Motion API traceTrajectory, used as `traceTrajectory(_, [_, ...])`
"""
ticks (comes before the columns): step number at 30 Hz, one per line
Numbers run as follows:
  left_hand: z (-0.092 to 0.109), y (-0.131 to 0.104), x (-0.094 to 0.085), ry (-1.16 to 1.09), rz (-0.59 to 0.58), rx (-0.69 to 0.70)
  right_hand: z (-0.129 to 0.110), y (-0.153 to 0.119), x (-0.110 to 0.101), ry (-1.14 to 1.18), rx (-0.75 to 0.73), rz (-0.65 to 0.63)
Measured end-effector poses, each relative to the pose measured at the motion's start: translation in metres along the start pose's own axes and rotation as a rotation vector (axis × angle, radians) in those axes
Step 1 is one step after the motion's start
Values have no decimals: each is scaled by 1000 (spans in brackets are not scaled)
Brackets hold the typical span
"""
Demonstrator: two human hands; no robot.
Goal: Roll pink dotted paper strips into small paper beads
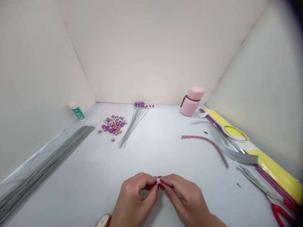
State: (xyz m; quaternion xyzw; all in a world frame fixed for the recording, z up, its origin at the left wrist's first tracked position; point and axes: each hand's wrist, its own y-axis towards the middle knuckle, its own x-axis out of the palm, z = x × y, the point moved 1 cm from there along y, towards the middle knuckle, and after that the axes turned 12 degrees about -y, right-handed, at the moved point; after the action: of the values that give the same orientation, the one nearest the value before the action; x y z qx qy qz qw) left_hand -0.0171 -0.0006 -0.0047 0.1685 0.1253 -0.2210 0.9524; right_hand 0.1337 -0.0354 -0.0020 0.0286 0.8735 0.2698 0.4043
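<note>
A small pink folded piece (158, 180) is pinched between the fingertips of both hands, low in the middle of the view. My left hand (137, 198) grips it from the left, and my right hand (186, 197) from the right, with the thumbs and index fingers nearly meeting. Beyond the hands to the left lies a pile of small purple, pink and silver stars (114, 125). Thin wires with purple tips (134, 121) rest beside that pile. A pink dotted paper strip (205, 140) curves across the table at the right.
Grey wires (47, 167) form a long bundle at the left, near a green-and-white tube (78, 113). A pink bottle (191, 102) stands at the back right. Red-handled scissors (281, 209), white tape (235, 132) and yellow sheets (274, 167) lie at the right.
</note>
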Motion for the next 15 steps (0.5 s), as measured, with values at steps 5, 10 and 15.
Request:
traceTrajectory(5, [-1,0,2,79,22,68,-1,-2,3,-57,-43,-4])
traceTrajectory(10, [-4,0,3,134,35,105,1,-5,10,-202,-58,4])
traceTrajectory(15, [-5,1,1,37,-11,-4,6,-4,8,15,115,-57])
